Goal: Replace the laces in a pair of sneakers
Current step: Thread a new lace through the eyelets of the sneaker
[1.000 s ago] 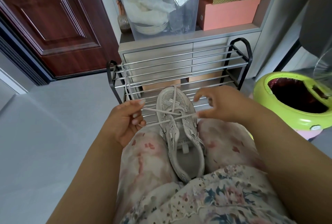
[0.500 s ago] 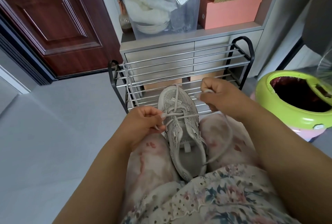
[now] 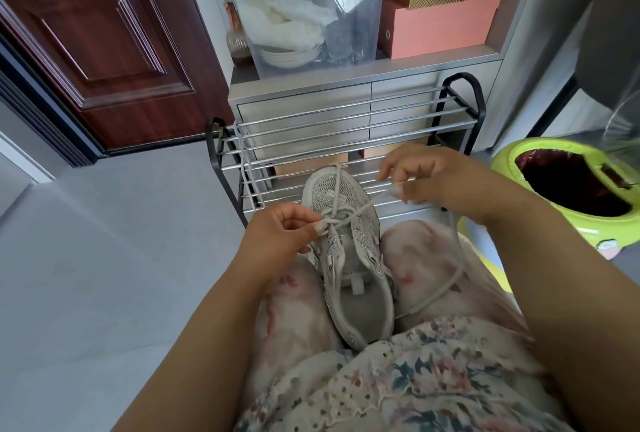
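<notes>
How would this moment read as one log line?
lacing | sneaker between knees | left hand pinches lace | right hand pulls it

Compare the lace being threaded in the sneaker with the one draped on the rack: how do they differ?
The lace in the sneaker is pulled taut through the eyelets, pinched by the left hand and right hand; the lace on the rack hangs slack over the bars, untouched. The first crosses the shoe; the second touches no shoe. Both look pale and cord-like.

This is a home entryway. A dark red panelled door (image 3: 104, 50) stands left of a metal shoe rack (image 3: 346, 140); behind the rack, a grey cabinet (image 3: 332, 99) carries a clear storage bin (image 3: 311, 22) and pink boxes (image 3: 446, 26).
</notes>
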### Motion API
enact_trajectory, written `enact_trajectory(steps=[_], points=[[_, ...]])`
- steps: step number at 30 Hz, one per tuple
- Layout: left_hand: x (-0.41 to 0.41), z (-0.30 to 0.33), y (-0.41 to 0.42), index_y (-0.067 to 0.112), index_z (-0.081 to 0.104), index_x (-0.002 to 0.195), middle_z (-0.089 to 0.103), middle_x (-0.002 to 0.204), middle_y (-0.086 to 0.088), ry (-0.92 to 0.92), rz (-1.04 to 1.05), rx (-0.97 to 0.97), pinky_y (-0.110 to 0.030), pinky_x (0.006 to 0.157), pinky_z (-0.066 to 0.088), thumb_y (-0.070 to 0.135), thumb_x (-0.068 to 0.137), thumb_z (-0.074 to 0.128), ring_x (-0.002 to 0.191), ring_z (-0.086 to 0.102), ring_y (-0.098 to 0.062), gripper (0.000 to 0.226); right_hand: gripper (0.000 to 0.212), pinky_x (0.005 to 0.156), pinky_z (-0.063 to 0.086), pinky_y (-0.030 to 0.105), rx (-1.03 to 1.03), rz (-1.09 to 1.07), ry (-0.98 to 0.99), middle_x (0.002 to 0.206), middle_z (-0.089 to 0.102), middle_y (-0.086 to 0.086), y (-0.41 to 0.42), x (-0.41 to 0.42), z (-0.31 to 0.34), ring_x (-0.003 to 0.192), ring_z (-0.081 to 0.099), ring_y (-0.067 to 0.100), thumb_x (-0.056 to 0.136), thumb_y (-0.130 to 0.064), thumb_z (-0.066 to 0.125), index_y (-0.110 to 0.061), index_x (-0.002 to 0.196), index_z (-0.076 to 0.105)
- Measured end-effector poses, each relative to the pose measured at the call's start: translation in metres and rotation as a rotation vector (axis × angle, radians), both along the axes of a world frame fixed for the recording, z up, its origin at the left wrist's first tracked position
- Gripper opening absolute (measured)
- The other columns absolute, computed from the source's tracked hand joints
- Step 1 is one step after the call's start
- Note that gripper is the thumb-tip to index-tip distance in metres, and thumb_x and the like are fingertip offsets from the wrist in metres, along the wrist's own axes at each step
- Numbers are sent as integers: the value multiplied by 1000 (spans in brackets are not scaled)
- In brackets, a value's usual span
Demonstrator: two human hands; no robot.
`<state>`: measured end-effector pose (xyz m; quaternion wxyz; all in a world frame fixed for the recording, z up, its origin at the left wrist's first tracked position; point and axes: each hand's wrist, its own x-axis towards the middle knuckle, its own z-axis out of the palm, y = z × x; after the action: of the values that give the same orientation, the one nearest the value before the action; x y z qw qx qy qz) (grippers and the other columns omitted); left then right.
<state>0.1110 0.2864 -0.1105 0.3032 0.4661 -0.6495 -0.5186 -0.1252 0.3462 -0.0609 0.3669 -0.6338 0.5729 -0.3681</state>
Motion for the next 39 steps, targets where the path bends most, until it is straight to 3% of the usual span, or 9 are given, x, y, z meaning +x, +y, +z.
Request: enact_trajectory(steps=[6, 9, 14, 20, 22, 27, 32, 36, 39], points=[[-1, -1, 2, 19, 70, 78, 70, 78, -11, -122, 6, -63, -43, 58, 56, 18, 80, 76, 64, 62, -13, 7, 33, 67, 50, 22, 41, 192, -551, 77, 71, 14, 8, -1, 4, 82, 65, 33, 74, -32, 73, -8, 64, 54], [-2, 1, 0, 14, 70, 79, 71, 76, -11, -118, 1, -85, -30, 57, 54, 18, 81, 75, 62, 60, -11, 6, 33, 69, 47, 24, 128, 224, -325, 78, 72, 16, 11, -3, 8, 82, 62, 33, 72, -32, 74, -3, 70, 59], [-16, 13, -11, 16, 70, 81, 61, 63, 7, -148, 57, -190, -17, 51, 41, 30, 84, 71, 48, 48, 2, 14, 15, 64, 44, 11, 426, 429, 103, 79, 73, 3, 15, 15, 16, 70, 65, 4, 87, -18, 66, -5, 81, 66], [-44, 22, -10, 16, 66, 74, 50, 52, 10, -341, -65, -292, -19, 48, 36, 27, 81, 72, 41, 40, 1, 15, 15, 71, 53, 26, 202, 18, 94, 75, 73, 4, 7, 17, 9, 72, 70, 15, 85, -23, 67, -8, 84, 65], [-47, 28, -9, 11, 63, 71, 52, 55, 6, -285, -89, -199, -22, 52, 38, 18, 82, 68, 46, 43, -5, 14, 2, 71, 53, 30, 104, -64, 110, 74, 72, 4, 3, 18, 5, 69, 69, 15, 87, -15, 65, -14, 87, 63], [-44, 57, 0, 12, 61, 65, 54, 64, -4, -173, -215, -90, -20, 55, 40, 14, 85, 59, 55, 45, -11, 20, 43, 62, 43, 18, -28, -69, 229, 75, 60, -6, -7, 26, 0, 59, 54, 1, 84, -8, 64, -38, 113, 53], [-37, 80, -5, 15, 67, 61, 55, 60, -4, 14, -273, -136, -34, 68, 40, 34, 82, 66, 62, 44, -19, 28, 6, 60, 35, 31, -57, -47, 392, 65, 52, -4, -11, 27, -13, 57, 42, 6, 87, -16, 63, -18, 82, 61], [-28, 93, -18, 17, 67, 65, 55, 57, 3, 436, -141, 10, -27, 63, 40, 28, 81, 63, 60, 46, -12, 20, 25, 54, 31, 29, 9, -265, 599, 63, 47, -3, -12, -2, -15, 62, 46, 19, 91, -24, 58, -17, 68, 52], [-24, 94, -28, 12, 66, 76, 57, 62, 3, 530, -35, 22, -26, 65, 42, 18, 93, 55, 62, 49, -9, 21, 35, 49, 31, 28, 158, -358, 604, 58, 46, 0, -10, -23, -15, 53, 44, 17, 93, -24, 57, -21, 60, 47]])
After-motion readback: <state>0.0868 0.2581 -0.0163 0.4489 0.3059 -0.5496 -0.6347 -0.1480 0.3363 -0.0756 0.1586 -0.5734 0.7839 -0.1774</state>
